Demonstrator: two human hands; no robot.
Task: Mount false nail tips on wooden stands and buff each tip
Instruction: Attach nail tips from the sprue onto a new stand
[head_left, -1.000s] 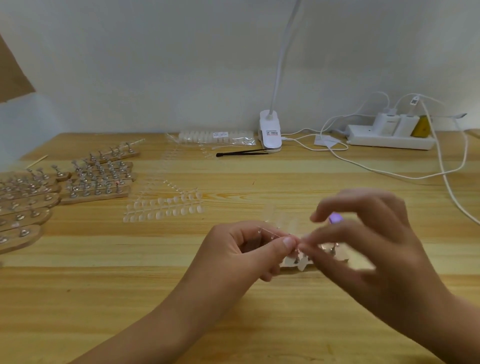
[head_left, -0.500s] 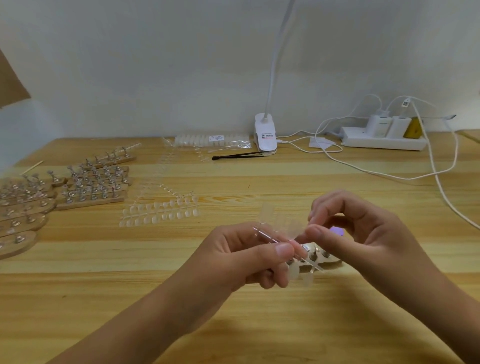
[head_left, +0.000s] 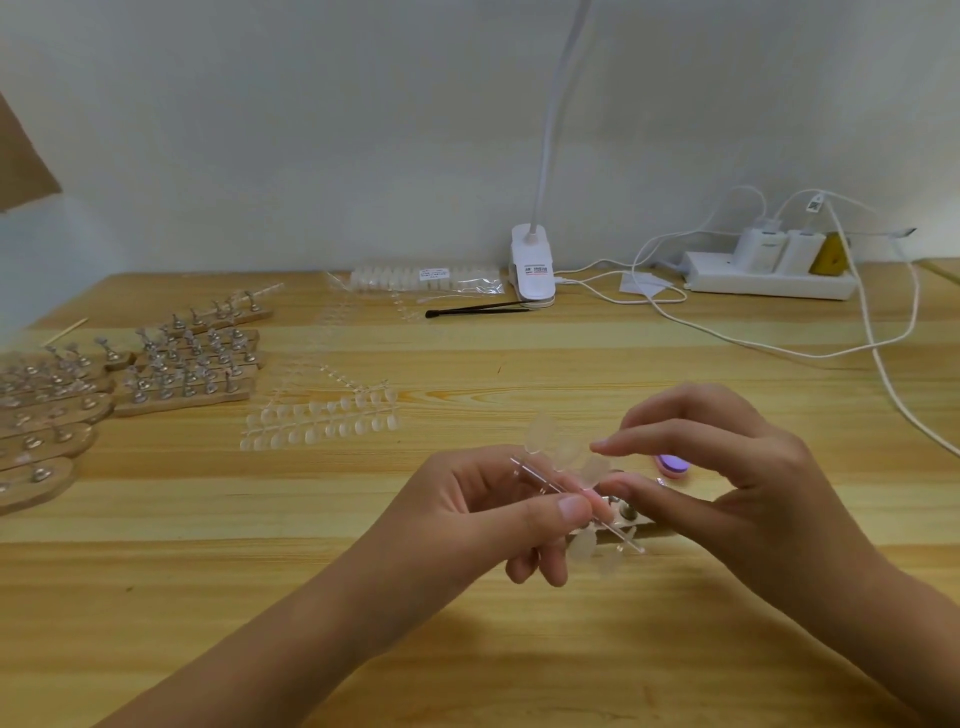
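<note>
My left hand (head_left: 483, 512) pinches a clear plastic strip of false nail tips (head_left: 566, 483) between thumb and fingers, just above the table. My right hand (head_left: 727, 483) pinches one tip on that strip with thumb and forefinger. Under both hands lies a wooden stand (head_left: 631, 519) with metal holders, mostly hidden. A small purple and pink buffer (head_left: 672, 466) sits on the table behind my right thumb.
Several wooden stands with metal holders (head_left: 182, 364) fill the far left. More nail tip strips (head_left: 322, 418) lie in the middle. At the back are a bag of tips (head_left: 426, 278), black tweezers (head_left: 478, 310), a lamp clamp (head_left: 531, 270), and a power strip (head_left: 769, 280) with trailing cables.
My right hand has drawn back to the right and its fingers have spread, uncovering the strip. The strip has tilted and its upper tips now stand out above my left hand.
</note>
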